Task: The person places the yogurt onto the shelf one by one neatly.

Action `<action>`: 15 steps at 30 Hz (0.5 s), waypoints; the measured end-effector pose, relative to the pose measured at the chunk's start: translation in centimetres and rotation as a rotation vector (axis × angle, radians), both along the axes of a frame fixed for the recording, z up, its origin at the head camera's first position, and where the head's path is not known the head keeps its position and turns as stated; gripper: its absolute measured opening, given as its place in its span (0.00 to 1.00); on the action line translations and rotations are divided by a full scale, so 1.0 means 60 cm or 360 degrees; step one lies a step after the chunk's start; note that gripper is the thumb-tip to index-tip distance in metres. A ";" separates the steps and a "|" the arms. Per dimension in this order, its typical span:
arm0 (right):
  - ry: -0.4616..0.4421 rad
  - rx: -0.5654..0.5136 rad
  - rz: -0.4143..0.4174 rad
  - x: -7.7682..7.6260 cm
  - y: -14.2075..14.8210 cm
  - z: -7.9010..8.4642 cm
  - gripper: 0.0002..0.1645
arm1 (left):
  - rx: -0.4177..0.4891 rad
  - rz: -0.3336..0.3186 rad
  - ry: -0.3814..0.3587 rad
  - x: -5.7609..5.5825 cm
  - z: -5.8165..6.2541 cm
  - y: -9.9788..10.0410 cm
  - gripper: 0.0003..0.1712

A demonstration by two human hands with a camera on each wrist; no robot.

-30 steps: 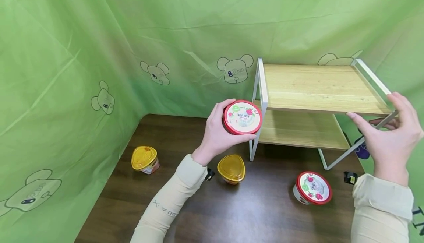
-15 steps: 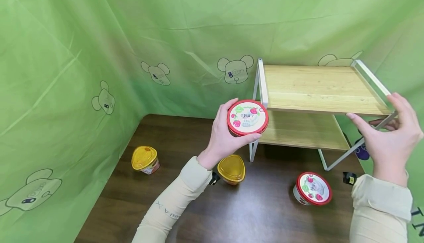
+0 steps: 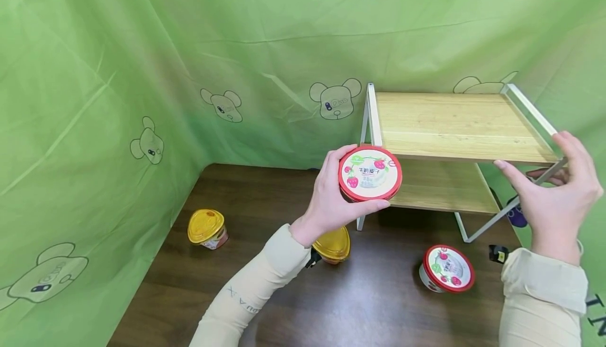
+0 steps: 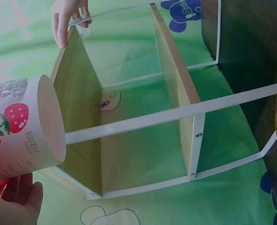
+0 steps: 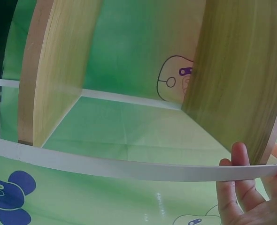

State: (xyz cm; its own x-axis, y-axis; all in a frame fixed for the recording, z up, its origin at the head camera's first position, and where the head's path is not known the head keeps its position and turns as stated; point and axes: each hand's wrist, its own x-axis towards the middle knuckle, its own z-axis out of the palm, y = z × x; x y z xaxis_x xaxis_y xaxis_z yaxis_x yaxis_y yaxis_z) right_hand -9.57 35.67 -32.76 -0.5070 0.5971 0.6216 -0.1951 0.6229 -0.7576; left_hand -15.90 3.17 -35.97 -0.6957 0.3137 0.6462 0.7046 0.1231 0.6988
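Note:
My left hand [image 3: 326, 202] holds a round tub [image 3: 370, 173] with a red-rimmed lid and strawberry pictures, thumb along its near side. In the head view the tub overlaps the left front of a two-tier wooden shelf rack [image 3: 464, 126] with a white metal frame. The left wrist view shows the tub's pale base [image 4: 51, 119] beside the top board, with no shelf under it; contact with the frame cannot be told. At the rack's right front corner, my right hand [image 3: 563, 194] grips the top board and frame, its fingers [image 5: 240, 176] curled round the white bar.
A second red-lidded tub [image 3: 447, 269] stands on the dark wooden table [image 3: 265, 194] in front of the rack. One yellow-lidded tub [image 3: 205, 225] is at the left; another yellow-lidded tub [image 3: 335, 243] is partly behind my left wrist. Green cloth [image 3: 265, 47] hangs behind.
My left hand has moved right with the tub, toward the rack's left front, and now partly covers the middle yellow-lidded tub. The right hand keeps its grip on the rack.

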 end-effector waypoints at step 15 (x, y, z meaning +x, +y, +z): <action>0.0012 -0.0005 -0.0001 -0.002 0.001 -0.002 0.42 | -0.0032 -0.0131 0.0068 0.002 0.025 0.024 0.60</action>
